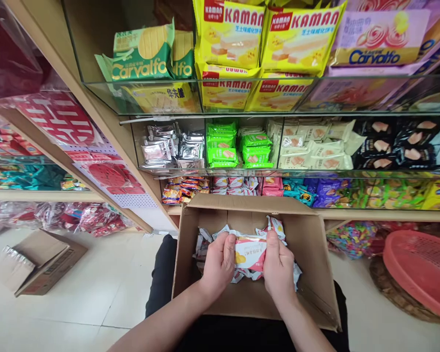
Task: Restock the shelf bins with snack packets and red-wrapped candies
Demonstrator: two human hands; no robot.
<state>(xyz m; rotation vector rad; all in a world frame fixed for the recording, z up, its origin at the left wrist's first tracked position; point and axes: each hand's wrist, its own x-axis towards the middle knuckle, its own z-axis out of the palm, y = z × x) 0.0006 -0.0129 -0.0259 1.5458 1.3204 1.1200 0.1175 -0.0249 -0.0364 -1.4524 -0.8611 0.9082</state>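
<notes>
KAMAN stands in white on red on the left yellow packet (229,32) and the right yellow packet (300,36) on the top shelf, and again on a lower yellow packet (278,93). Carvalfo stands in white on a green packet (141,56) and in blue on a pale purple packet (379,39). Print on the pink packet (250,252) is too small to read.

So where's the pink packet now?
Low centre in the head view: the packet is held between the left hand and right hand, inside the box.
</notes>
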